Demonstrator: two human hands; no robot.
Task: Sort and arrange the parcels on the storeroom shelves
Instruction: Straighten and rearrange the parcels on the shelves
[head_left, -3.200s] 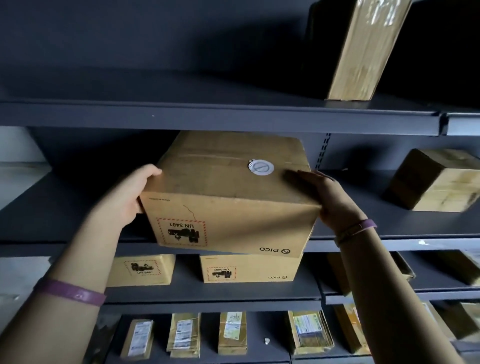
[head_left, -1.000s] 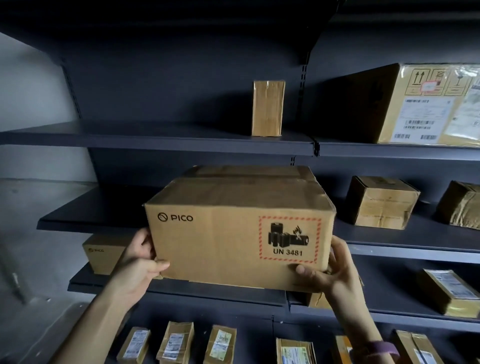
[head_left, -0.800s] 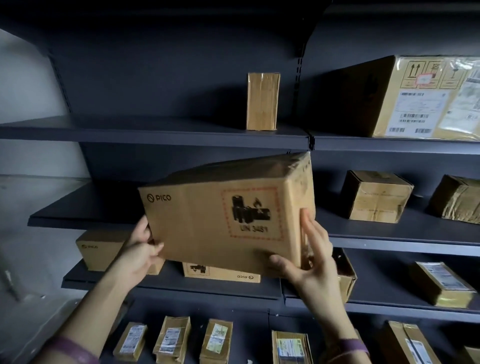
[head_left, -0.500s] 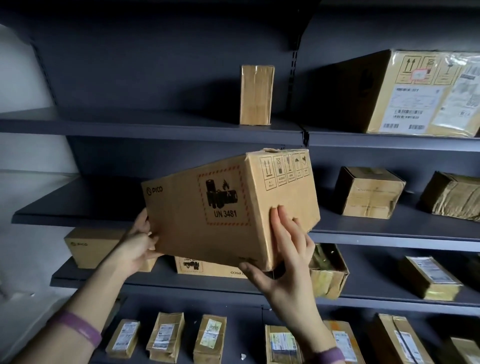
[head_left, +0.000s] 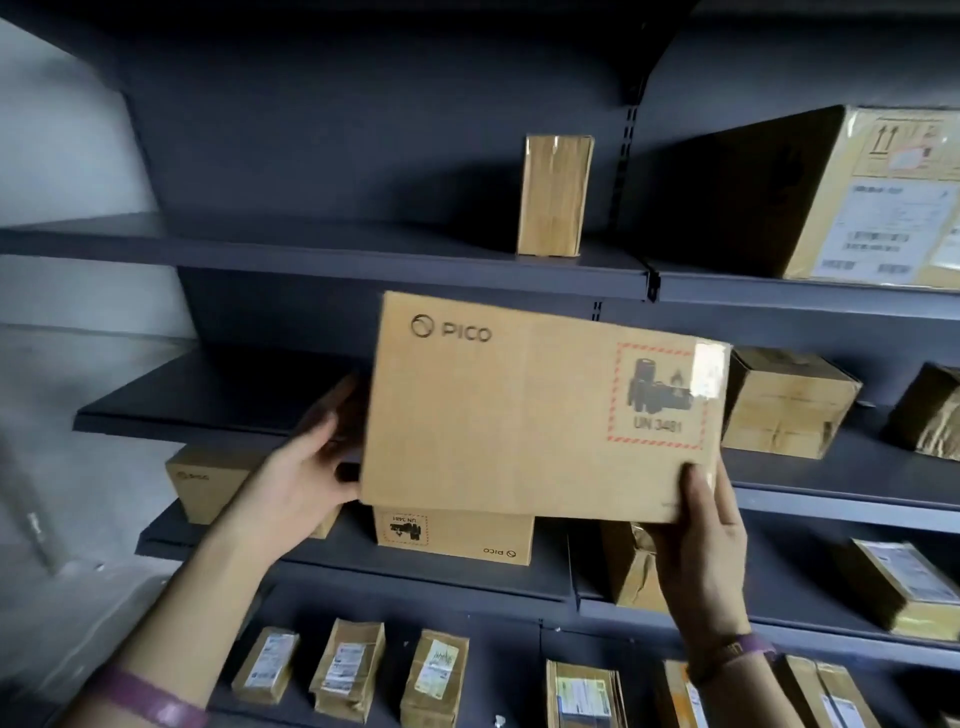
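While both hands grip it, the PICO carton (head_left: 524, 410) hangs before the middle shelf (head_left: 218, 400); left hand (head_left: 296, 488) fingers wrap its left edge, right hand (head_left: 701, 545) fingers clasp its lower right corner.

On your left you see a pale grey wall (head_left: 62, 156). Lower on it is a thin light object (head_left: 36, 525), too blurred to tell what it is. A small white scrap (head_left: 500, 720) lies near the bottom edge.

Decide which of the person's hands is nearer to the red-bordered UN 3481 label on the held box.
Right. The right hand grips the held box at its bottom corner just below the UN 3481 label; the left hand holds the opposite side.
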